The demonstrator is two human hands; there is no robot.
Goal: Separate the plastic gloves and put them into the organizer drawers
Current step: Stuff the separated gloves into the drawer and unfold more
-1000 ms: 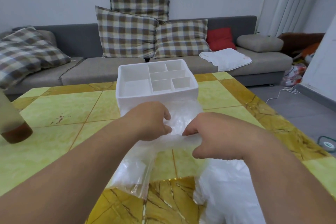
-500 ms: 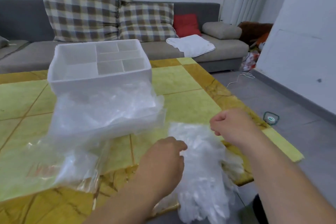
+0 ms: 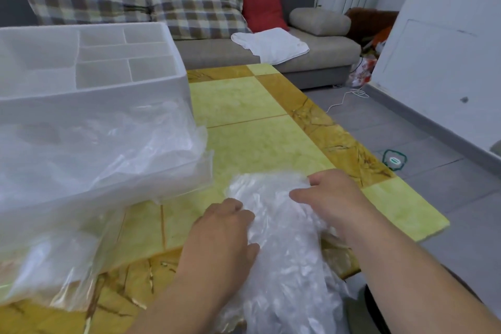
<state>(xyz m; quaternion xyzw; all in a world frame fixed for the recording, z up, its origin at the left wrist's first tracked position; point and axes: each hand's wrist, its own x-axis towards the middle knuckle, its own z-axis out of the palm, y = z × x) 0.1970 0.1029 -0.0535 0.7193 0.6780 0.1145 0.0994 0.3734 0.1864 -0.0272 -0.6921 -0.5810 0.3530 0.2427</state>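
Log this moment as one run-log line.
phase: glove separation | left hand: grips plastic gloves | right hand: pinches their top edge | gloves on: table near edge | organizer: left, untouched

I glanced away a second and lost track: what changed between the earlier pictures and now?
Both hands left the drawer front and moved right, to the glove pile at the table's near edge. The right hand now pinches the pile's top; the left hand touches its left side. The organizer stayed where it was.
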